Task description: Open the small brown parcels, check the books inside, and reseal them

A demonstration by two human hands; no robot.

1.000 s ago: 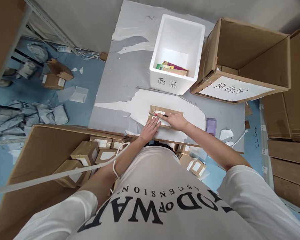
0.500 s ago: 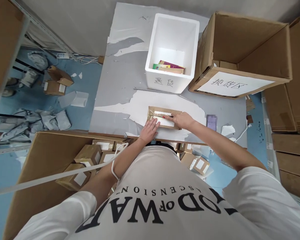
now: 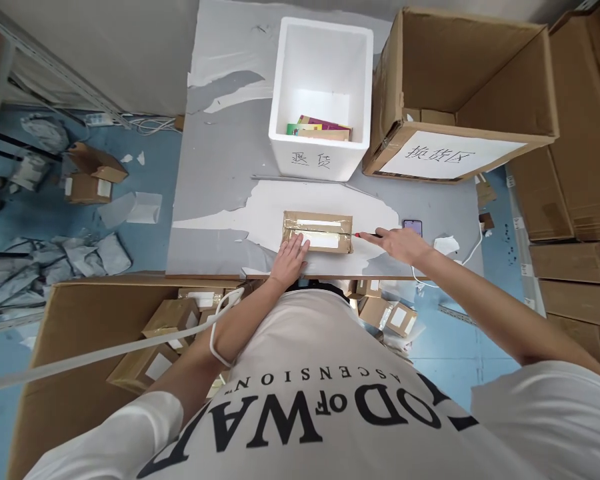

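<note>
A small taped cardboard box (image 3: 325, 223) with white labels lies flat on the table, and a dark seam runs along the middle of its top. My left hand (image 3: 291, 259) rests with fingers spread on the box's near left corner. Just off the box's right end, my right hand (image 3: 399, 244) is closed around a slim utility knife (image 3: 363, 235) with red and black parts. Its tip points left at the end of the seam; whether it touches the box I cannot tell.
Behind stand a white foam bin (image 3: 320, 157) holding colourful packets and a large open carton (image 3: 530, 137). A phone (image 3: 413, 227) lies beyond my right hand. Below the table edge, a big carton (image 3: 65, 333) holds several boxes. A white cable (image 3: 130, 348) crosses my left arm.
My right hand has drawn the utility knife rightward along the box's top and past its right end. My left hand stays on the box. The whole view has shifted slightly.
</note>
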